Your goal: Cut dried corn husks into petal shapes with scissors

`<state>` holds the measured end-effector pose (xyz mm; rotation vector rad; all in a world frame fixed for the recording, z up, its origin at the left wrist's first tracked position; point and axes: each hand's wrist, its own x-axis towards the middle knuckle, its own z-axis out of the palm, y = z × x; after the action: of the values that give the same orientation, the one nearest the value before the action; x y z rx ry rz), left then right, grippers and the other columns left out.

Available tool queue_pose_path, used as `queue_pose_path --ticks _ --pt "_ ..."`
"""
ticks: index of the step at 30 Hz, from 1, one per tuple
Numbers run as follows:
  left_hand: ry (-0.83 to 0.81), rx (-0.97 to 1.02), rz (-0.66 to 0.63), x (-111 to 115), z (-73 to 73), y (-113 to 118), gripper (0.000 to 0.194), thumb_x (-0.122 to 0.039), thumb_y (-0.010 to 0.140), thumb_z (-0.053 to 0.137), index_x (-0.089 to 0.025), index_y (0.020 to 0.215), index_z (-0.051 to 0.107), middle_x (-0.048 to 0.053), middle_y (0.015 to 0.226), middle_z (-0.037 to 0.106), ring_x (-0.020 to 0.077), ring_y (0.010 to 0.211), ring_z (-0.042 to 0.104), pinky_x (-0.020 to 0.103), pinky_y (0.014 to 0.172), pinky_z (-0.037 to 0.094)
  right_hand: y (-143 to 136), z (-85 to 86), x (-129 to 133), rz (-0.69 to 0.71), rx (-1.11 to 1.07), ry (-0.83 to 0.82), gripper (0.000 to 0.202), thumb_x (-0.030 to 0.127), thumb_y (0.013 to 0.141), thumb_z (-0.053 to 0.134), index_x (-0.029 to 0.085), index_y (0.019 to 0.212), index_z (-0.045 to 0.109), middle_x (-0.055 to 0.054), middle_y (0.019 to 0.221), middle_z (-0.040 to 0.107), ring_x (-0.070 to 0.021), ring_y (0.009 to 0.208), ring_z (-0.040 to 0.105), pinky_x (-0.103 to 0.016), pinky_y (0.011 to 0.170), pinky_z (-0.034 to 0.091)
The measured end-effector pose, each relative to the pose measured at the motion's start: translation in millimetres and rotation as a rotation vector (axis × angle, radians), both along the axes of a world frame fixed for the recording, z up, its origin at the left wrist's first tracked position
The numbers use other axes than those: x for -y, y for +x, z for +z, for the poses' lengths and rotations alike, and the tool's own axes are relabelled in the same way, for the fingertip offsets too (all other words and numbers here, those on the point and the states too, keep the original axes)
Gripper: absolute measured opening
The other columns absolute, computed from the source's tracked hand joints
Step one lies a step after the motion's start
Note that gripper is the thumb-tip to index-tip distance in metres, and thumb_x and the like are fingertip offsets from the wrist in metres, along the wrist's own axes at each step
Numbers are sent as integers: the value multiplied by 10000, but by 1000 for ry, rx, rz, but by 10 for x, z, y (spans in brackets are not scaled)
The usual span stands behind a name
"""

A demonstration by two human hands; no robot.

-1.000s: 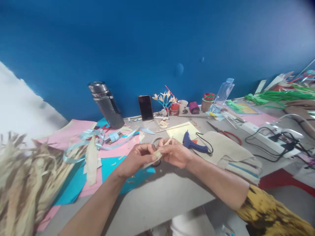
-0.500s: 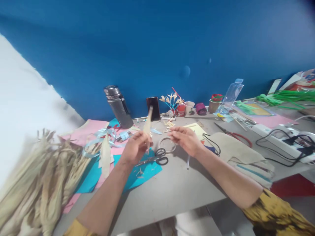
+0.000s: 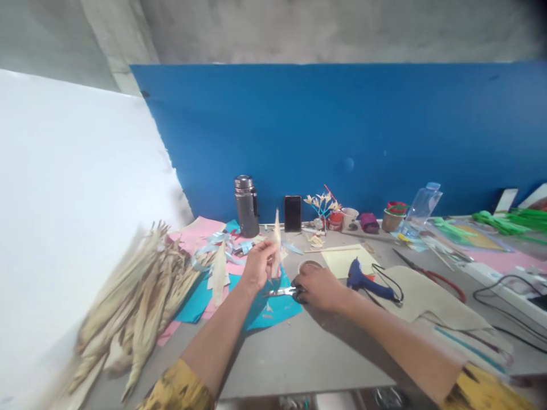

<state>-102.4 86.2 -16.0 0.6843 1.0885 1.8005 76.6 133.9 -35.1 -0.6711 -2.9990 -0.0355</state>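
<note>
Left hand (image 3: pixel 257 269): pinches pale strip (image 3: pixel 277 242), upright.
Right hand (image 3: pixel 321 286): just lowered; grip unclear.
Scissors (image 3: pixel 282 291): handles newly beneath it; both hands engaged.

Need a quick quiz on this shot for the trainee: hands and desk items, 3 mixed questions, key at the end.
1. What does the person's bare left hand hold upright?
2. True or false: the dark grey cylindrical flask stands to the left of the black rectangular phone in the picture.
3. Fill in: the person's bare right hand touches the black-handled metal ____.

Key:
1. A pale, pointed strip of what looks like dried husk.
2. True.
3. scissors.
</note>
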Motion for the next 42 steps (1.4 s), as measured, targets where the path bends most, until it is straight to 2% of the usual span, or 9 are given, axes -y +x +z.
queue_pose_path --ticks 3,6,9,11,14,17,20,27,42 --pt "62 10 -28 65 83 25 308 -260 562 868 -152 736 638 -42 586 591 73 505 536 192 503 418 57 19 -21 -49 -53 -20 204 259 858 566 200 1003 697 -114 1017 663 -267 992 615 -318 761 437" --pt "162 38 -72 120 147 47 262 -256 626 844 -164 760 639 -47 599 585 72 534 539 200 545 432 137 79 -110 -187 -257 -139 221 236 877 519 192 1022 680 -107 1021 692 -246 957 629 -316 774 425" --pt "219 46 -129 156 184 65 224 -261 693 808 -161 730 611 -50 564 548 69 513 507 205 540 417 147 114 -234 -305 -583 -545 201 308 841 569 177 957 668 -60 840 701 -203 761 617 -298 696 421" --pt "232 44 -151 168 193 73 227 -263 722 788 -160 703 586 -45 558 540 74 521 505 215 558 425 109 98 -282 -304 -752 -877 240 375 767 662 161 876 656 -27 726 657 -163 642 555 -270 610 390" --pt "231 37 -158 168 180 82 227 -255 743 768 -163 691 567 -41 562 540 73 519 496 217 565 427 62 44 -257 -235 -861 -1257 401 487 670 768 150 849 642 -4 694 586 -100 555 432 -226 506 285" --pt "165 4 -131 150 130 104 225 -267 731 770 -167 698 570 -36 561 549 80 498 501 207 507 392 84 8 -166 -117 -902 -1478 542 640 673 734 159 907 641 -7 736 553 -70 529 331 -214 471 197" --pt "92 -36 -124 126 59 145 228 -297 718 770 -170 708 581 -9 588 597 108 520 548 211 488 383 119 2 -86 -46 -880 -1425 577 713 716 658 146 826 649 -27 740 557 -78 547 333 -224 481 208" --pt "79 -187 -125 115 -5 287 196 -301 784 712 -142 703 632 57 749 697 124 632 600 250 641 465 78 0 -18 -22 -893 -1169 625 740 763 578 133 634 650 -45 679 565 -116 594 424 -256 550 293" --pt "66 -33 -189 146 62 314 184 -244 720 742 -151 661 595 72 784 720 179 700 664 297 681 507 95 0 -54 -116 -839 -1040 566 665 751 623 150 519 582 -6 567 490 -118 565 429 -257 554 311"
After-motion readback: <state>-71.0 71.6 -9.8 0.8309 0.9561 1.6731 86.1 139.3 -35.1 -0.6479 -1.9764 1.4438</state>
